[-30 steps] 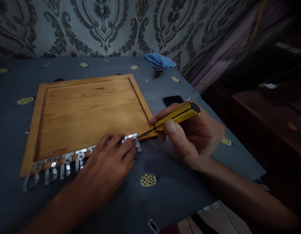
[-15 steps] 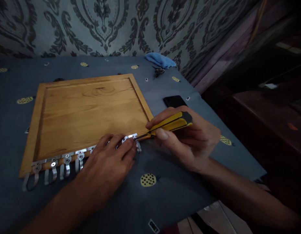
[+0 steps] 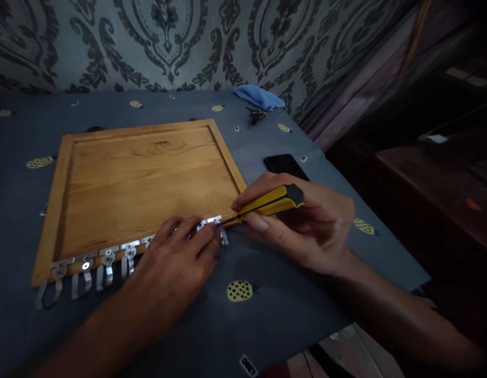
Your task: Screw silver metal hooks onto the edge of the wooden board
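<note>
A wooden board [image 3: 144, 178] with a raised rim lies flat on the blue cloth. Along its near edge runs a row of metal hooks [image 3: 85, 270] fixed with screws. My left hand [image 3: 176, 262] lies on that edge, fingers pressed down on the rightmost hook [image 3: 219, 226]. My right hand [image 3: 302, 226] grips a yellow and black screwdriver [image 3: 272, 201], held low and nearly level. Its tip meets the rightmost hook at the board's near right corner.
A black phone [image 3: 285, 164] lies just behind my right hand. A blue rag [image 3: 258, 96] and a dark bunch of keys [image 3: 256, 116] sit near the patterned wall. The table's right edge drops off to dark furniture.
My right hand has lowered and drawn in to the left, bringing the screwdriver handle flatter and closer to the board corner. The left hand has stayed on the hook.
</note>
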Available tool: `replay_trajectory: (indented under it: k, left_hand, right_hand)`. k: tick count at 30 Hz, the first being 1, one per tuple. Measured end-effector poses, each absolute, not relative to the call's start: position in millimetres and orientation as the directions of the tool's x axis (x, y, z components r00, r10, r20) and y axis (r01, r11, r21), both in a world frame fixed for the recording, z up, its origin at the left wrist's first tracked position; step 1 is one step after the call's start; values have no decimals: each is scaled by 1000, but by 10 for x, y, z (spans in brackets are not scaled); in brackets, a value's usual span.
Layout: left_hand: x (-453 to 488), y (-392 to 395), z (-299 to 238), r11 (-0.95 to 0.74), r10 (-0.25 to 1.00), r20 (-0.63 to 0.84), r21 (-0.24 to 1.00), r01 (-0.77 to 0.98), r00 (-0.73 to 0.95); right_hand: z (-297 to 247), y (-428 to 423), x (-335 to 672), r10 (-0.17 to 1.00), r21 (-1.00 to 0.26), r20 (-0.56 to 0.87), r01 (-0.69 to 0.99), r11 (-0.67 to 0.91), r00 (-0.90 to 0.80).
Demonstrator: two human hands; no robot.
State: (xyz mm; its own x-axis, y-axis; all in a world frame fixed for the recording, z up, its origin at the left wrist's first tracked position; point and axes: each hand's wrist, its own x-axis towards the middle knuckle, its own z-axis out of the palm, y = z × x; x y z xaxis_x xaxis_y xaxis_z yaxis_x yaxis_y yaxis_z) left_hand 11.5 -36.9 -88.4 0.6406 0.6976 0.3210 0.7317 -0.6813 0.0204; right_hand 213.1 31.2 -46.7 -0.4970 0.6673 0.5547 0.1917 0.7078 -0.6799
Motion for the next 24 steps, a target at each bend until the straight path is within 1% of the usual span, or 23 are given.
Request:
replay_trajectory:
  k: [5, 9, 14, 18, 21, 24]
  left_hand:
    - [114, -369, -885, -680, 698, 323, 20, 733, 639]
    - [122, -367, -880, -679, 702, 319, 29, 734, 637]
    - [128, -356, -872, -682, 695, 330, 19, 731, 639]
    - [116, -353, -879, -686, 692, 325, 18, 728, 644]
    - [102, -361, -898, -685, 696, 311, 17, 728, 648]
    - [99, -371, -904, -685, 699, 302, 20, 729, 648]
  right_hand:
    - [-518, 312, 2108, 627, -616, 621, 201, 762, -470]
    - [-561, 298, 2103, 624, -584, 650, 241, 775, -433]
    - [-590, 286, 2102, 634, -595, 649, 240, 767, -420]
    - [-624, 288, 2086, 632, -614, 679, 182, 768, -375]
    - [-645, 293, 2084, 622, -603, 688, 182, 777, -374]
    - [-651, 294, 2091, 594, -563, 699, 206, 801, -399]
